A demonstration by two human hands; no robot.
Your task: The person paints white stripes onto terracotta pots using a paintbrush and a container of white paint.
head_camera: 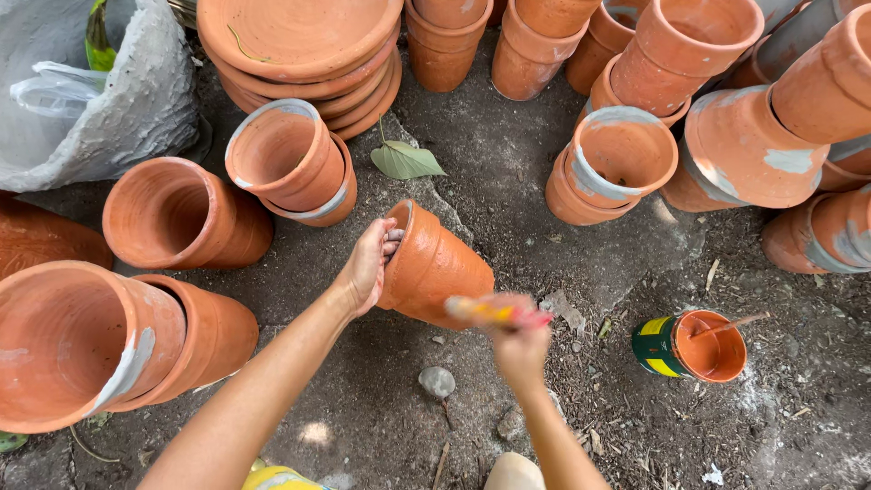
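Terracotta pot (434,269) lies tilted, mouth up-left, left hand (367,268) gripping its rim, while right hand (519,345), just below, clutches a brush (497,313).

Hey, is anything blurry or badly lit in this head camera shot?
Head view: the right hand and its brush are smeared by motion blur; the left hand gripping the tilted clay pot is sharp; light is soft and even, without glare; edges bow outward like wide-angle distortion.
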